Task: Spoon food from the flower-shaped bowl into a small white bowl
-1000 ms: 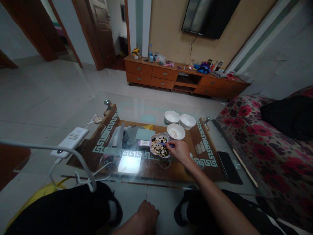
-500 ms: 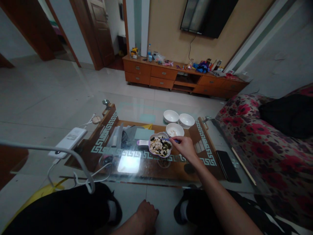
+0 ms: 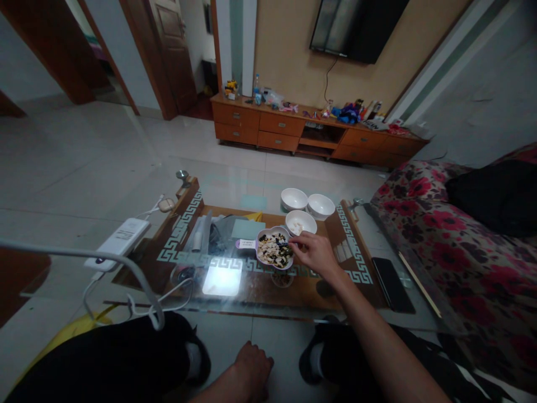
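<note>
Logging from the near side: the left hand [image 3: 251,369] sits low between the knees, loosely clenched, with nothing seen in it. The right hand [image 3: 312,253] reaches over the right rim of the scalloped dish [image 3: 268,230], its fingers drawn together in a pinch; whether they grasp anything cannot be told at this resolution. Step in hand: working the food mix [image 3: 274,250] of pale pieces and dark flakes, which lies inside the dish. Any further reach calls for clearance of the dish rim and the neighbouring white bowl [image 3: 308,225], just beyond the dish. The dish handle carries a label [image 3: 246,244], its print unreadable. Past the white bowl stand two more white bowls [image 3: 294,198] [image 3: 321,206]. Left of the dish lies a power bank [image 3: 117,243], its lettering also unreadable; right of it lies a phone [image 3: 392,284]. Farthest from the dish are a wooden cabinet [image 3: 277,124] and a wall-mounted television [image 3: 356,28].
</note>
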Tool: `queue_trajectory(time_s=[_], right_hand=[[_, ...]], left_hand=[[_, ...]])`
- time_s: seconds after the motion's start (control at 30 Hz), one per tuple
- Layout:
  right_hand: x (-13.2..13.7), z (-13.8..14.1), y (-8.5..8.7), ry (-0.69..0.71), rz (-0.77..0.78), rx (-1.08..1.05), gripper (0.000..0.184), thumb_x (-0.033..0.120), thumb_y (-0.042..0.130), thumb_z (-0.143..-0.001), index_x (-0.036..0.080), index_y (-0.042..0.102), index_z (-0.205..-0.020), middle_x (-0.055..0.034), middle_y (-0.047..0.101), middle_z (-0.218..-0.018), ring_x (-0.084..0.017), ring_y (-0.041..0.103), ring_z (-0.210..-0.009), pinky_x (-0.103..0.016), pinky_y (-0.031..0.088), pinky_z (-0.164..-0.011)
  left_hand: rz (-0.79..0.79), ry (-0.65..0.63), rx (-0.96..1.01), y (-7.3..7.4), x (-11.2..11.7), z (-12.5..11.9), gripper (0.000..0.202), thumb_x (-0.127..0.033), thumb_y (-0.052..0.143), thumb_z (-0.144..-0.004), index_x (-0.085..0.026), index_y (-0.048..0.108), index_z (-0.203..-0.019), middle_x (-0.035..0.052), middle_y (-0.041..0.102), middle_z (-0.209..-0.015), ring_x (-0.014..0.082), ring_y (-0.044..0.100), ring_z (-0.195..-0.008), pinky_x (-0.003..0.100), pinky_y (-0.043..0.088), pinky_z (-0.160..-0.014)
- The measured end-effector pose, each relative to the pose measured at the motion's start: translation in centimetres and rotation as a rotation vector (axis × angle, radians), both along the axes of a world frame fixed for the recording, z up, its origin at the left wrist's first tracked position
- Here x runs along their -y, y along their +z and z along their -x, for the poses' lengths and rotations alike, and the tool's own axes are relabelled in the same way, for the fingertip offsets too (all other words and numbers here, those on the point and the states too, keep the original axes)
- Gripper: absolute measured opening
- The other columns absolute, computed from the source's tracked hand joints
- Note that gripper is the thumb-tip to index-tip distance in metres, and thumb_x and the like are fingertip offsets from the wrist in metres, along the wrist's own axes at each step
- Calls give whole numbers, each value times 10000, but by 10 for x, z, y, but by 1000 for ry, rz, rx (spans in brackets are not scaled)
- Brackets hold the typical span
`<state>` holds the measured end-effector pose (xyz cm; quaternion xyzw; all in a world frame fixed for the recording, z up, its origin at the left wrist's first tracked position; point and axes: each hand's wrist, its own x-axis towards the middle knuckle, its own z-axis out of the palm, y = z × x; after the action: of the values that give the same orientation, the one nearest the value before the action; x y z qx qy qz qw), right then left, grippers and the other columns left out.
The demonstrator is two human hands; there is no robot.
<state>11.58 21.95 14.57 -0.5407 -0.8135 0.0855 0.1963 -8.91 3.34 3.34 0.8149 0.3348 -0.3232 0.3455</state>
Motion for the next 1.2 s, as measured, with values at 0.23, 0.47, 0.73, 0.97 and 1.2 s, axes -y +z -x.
queue_trajectory(time_s=[0.23, 0.47, 0.73, 0.97, 1.2], right_hand=[[3, 0, 2, 53, -14, 146, 253, 357, 609, -1026, 273, 845, -1064, -40, 780, -942, -183, 696, -783, -263, 423, -659], [0, 3, -7, 102, -30, 211, 259, 355, 600, -1052, 285, 848, -1076, -52, 783, -948, -194, 700, -793, -259, 408, -640], [0, 7, -8, 139, -28, 286, 301, 344, 550, -1102, 247, 831, -1058, -56, 786, -967, -191, 703, -811, -271, 367, -631], [0, 10, -7, 134, -34, 272, 302, 322, 536, -1109, 223, 815, -1046, -59, 782, -956, -191, 697, -815, -280, 353, -638], [-1, 10, -10, 113, -38, 207, 284, 318, 552, -1096, 221, 817, -1063, -57, 789, -981, -191, 700, -824, -271, 371, -654]], left_hand=[[22, 2, -5, 9, -3, -1, 632, -448, 835, -920, -75, 652, -1396, 269, 673, -1299, 419, 640, -1245, 554, 459, -1153], [-15, 1, -2, 10, -3, -1, 600, -451, 807, -944, -85, 654, -1393, 268, 677, -1290, 421, 643, -1241, 567, 470, -1139], [-1, -5, -22, 12, -3, -1, 632, -454, 796, -959, -59, 624, -1420, 272, 658, -1323, 416, 613, -1283, 565, 422, -1188], [-2, -4, -10, 12, -3, 1, 597, -440, 810, -948, -65, 651, -1384, 268, 675, -1291, 415, 638, -1244, 556, 460, -1153], [-3, -2, -10, 11, -4, 2, 606, -448, 802, -953, -58, 645, -1389, 272, 669, -1302, 422, 633, -1249, 570, 457, -1153]])
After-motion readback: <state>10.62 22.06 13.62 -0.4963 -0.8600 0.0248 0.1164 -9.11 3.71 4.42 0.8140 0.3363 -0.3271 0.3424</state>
